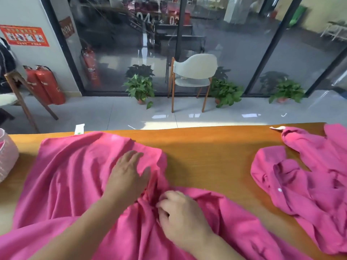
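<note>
A large pink garment [75,175] lies spread over the left and near part of the orange table [206,156]. My left hand [129,175] rests flat on it with straight fingers, near a bunched ridge of cloth. My right hand [180,212] is just to the right and nearer to me, its fingers curled and pinching a fold of the same garment. A second pink shirt [304,188] with a white button lies crumpled at the table's right end, apart from both hands.
A pale pink knitted basket [6,156] sits at the table's left edge. Small white tags lie at the far edge, one left [79,129] and one right [277,128]. Beyond the table stand a white chair [193,76], potted plants and red fire extinguishers [45,85].
</note>
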`<move>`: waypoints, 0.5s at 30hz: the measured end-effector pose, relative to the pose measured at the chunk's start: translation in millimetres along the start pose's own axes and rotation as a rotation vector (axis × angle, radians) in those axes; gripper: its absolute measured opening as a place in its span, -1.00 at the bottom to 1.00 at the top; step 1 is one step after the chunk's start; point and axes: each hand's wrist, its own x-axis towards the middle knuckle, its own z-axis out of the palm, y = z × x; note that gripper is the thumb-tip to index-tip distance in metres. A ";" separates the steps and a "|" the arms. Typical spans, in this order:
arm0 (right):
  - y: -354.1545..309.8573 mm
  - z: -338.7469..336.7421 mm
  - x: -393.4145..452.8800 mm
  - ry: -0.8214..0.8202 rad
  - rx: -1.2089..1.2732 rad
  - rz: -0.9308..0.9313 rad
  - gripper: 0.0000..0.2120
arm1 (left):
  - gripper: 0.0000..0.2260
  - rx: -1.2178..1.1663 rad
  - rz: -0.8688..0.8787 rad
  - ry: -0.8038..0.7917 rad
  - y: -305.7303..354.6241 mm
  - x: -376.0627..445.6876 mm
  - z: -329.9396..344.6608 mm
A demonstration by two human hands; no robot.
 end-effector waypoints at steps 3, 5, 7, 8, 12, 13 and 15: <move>35.7 -31.0 -1.7 0.260 -0.102 0.302 -0.69 | -0.49 -0.102 0.180 -0.181 30.4 -14.9 15.6; 66.9 -53.7 -0.4 0.013 -0.150 0.653 -0.44 | -0.48 -0.141 0.232 -0.182 37.0 -23.6 26.8; 80.0 -58.6 -5.5 -0.148 0.009 0.718 -0.51 | -0.45 -0.230 0.204 -0.089 46.0 -26.5 30.2; 77.8 -57.4 -10.0 -0.102 -0.029 0.651 -0.68 | -0.46 -0.272 0.218 -0.020 55.3 -25.5 27.1; 28.2 -43.2 -38.0 0.124 -0.131 0.177 -0.83 | -0.52 -0.279 0.429 0.043 86.2 -13.0 10.8; 12.8 -35.0 -42.9 0.027 -0.047 0.118 -0.68 | -0.44 -0.237 0.435 -0.089 90.1 -10.4 5.5; -3.9 -22.5 -47.4 -0.057 0.087 0.171 -0.35 | -0.38 -0.096 0.371 -0.422 88.4 -10.0 6.9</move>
